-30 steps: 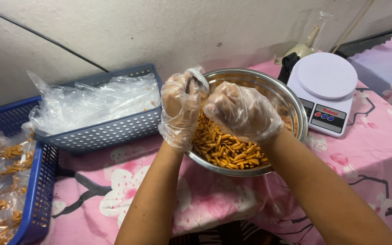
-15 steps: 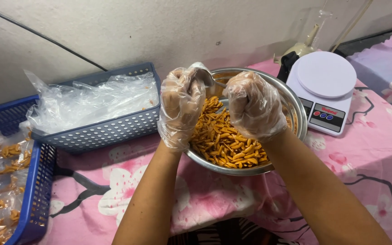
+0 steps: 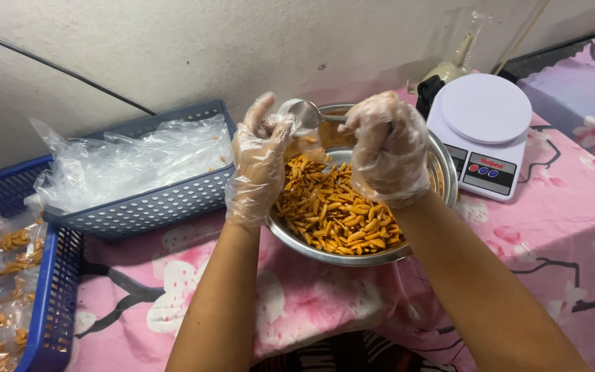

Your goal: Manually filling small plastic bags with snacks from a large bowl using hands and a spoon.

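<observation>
both hands have risen since the earlier frame; right hand [image 3: 388,148] grips the spoon [image 3: 306,112], tipped at a small bag pinched by the left hand [image 3: 259,158] over the bowl [image 3: 442,155]; pour slowly
</observation>
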